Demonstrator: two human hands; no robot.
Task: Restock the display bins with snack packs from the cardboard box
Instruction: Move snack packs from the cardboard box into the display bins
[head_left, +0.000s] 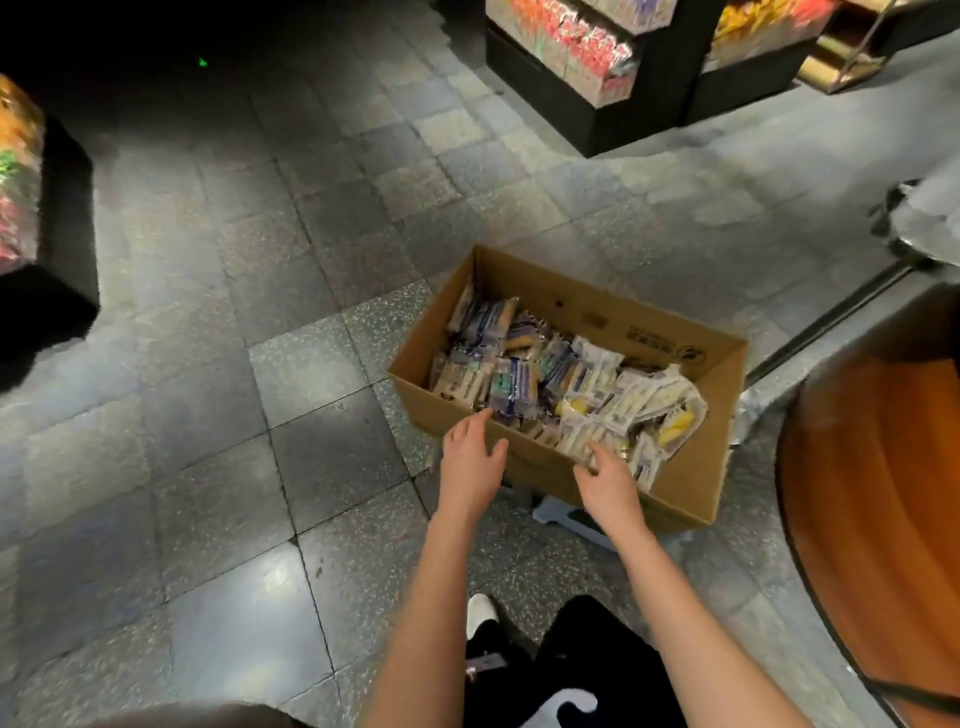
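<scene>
Cardboard box sits on the tiled floor at 1 o'clock. Over its near rim, the left hand and right hand hover with fingers loosely spread, holding nothing. Snack packs fill it. Display bins stand farther at 1 o'clock.

Dark printed marks stand on the inner far wall of the cardboard box, toward its right corner, upside down and too blurred to read. Snack packs inside carry blue and yellow print, none legible. Display bins: colours only, no words.
</scene>
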